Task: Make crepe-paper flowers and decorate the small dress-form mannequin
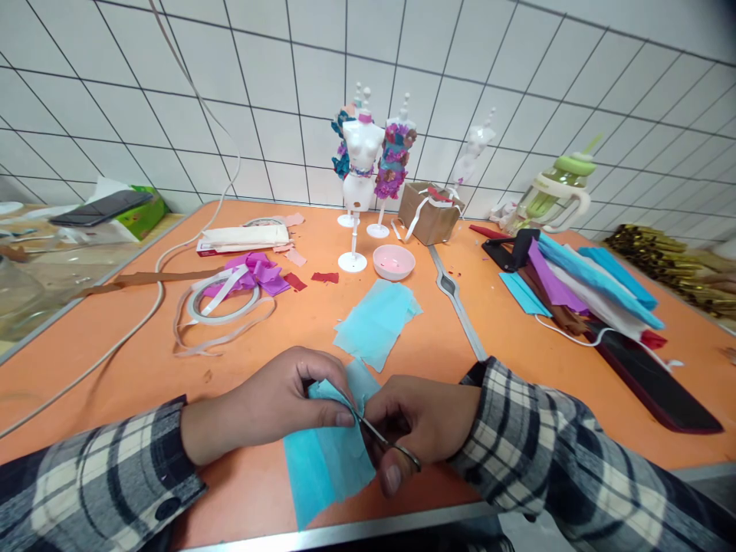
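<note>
My left hand pinches a folded sheet of light blue crepe or tissue paper between thumb and fingers, near the table's front edge. In my right hand is a small pair of scissors, my thumb at a handle loop. The blades lie against the paper beside my left fingertips; how far they are apart I cannot make out. Just beyond my hands lies a stack of cut light blue paper pieces. Part of the held paper shows between my two hands.
Mini mannequins stand at the back beside a pink bowl and a cardboard box. On the left are a tape roll, purple paper and a cable. Right are folded papers, a phone and a bottle.
</note>
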Demonstrator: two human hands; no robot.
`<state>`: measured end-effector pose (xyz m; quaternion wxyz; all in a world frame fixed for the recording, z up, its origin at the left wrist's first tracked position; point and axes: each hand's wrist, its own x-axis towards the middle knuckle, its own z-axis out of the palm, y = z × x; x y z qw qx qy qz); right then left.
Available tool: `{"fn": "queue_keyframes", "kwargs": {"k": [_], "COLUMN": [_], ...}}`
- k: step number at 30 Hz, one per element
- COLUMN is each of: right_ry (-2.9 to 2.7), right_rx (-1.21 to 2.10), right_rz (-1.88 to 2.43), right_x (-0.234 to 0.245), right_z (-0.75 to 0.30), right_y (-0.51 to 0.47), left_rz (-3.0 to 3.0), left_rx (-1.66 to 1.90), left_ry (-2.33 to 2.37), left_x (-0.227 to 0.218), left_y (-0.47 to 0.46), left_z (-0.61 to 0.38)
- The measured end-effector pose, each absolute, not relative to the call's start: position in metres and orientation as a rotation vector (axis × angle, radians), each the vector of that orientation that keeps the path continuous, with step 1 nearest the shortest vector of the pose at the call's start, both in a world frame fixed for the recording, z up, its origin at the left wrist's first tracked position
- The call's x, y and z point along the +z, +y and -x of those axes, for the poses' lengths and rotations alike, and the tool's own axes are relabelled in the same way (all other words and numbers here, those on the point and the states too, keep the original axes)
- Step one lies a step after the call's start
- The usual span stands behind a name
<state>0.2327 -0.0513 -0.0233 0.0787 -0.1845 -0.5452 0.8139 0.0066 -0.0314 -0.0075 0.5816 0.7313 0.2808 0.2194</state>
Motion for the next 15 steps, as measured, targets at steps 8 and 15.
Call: {"fn": "queue_keyframes", "kwargs": {"k": [8,15], "right_ry": [-1.662,-1.652], "right_rx": [2.42,2.444], "right_rz": [0.581,0.573], "right_x": [-0.0299,-0.0287], "right_z": [-0.2317,-0.232], "right_y": [-0.0515,-0.0516], "left_rz": [-1.72,-1.731], "left_rx": [0.523,0.51], "left_ry": [0.626,0.649], "left_x": [-0.0076,-0.0084], "left_y": [-0.0326,-0.0331], "left_z": [-0.0079,-0.0078]}}
